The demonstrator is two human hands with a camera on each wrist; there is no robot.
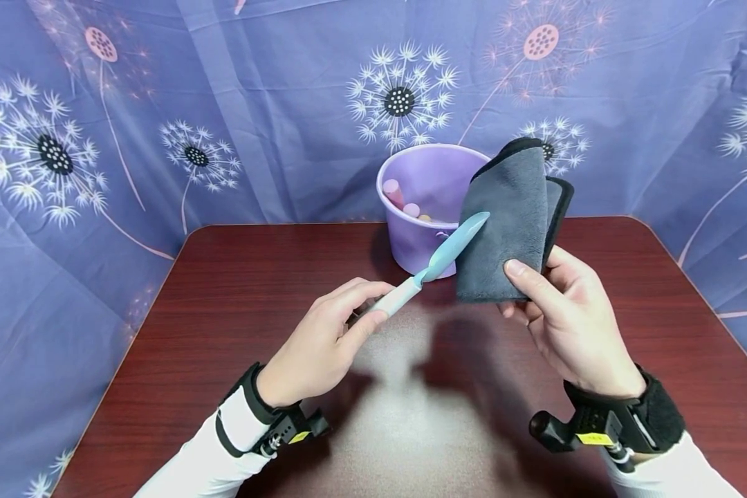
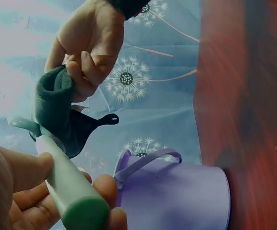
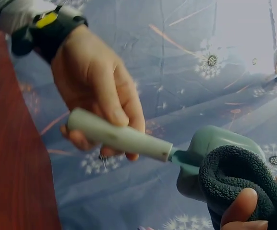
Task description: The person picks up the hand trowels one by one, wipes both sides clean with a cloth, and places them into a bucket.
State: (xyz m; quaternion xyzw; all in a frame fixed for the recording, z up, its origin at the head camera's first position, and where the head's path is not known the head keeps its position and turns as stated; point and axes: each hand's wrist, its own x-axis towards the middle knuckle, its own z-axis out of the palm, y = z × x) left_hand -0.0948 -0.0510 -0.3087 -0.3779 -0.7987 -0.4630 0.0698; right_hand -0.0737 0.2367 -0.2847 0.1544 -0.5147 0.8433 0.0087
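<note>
My left hand (image 1: pixel 324 339) grips the pale handle of a small toy shovel (image 1: pixel 451 252) with a light teal blade. The blade points up and to the right, above the table. My right hand (image 1: pixel 566 318) holds a folded dark grey cloth (image 1: pixel 504 228) with black edging, the thumb pressed on its front. In the head view, the blade's tip overlaps the cloth. The right wrist view has the cloth (image 3: pixel 236 177) against the shovel's blade (image 3: pixel 224 139). The left wrist view shows the handle (image 2: pixel 71 182), its green end toward the camera, between thumb and fingers.
Behind the hands, a lilac bucket (image 1: pixel 404 235) stands at the table's back edge. Inside it lie pink pieces (image 1: pixel 393 192) and a small yellowish one. The dark red wooden table (image 1: pixel 224 290) is bordered by a blue dandelion-print curtain (image 1: pixel 286 138) at the back and sides.
</note>
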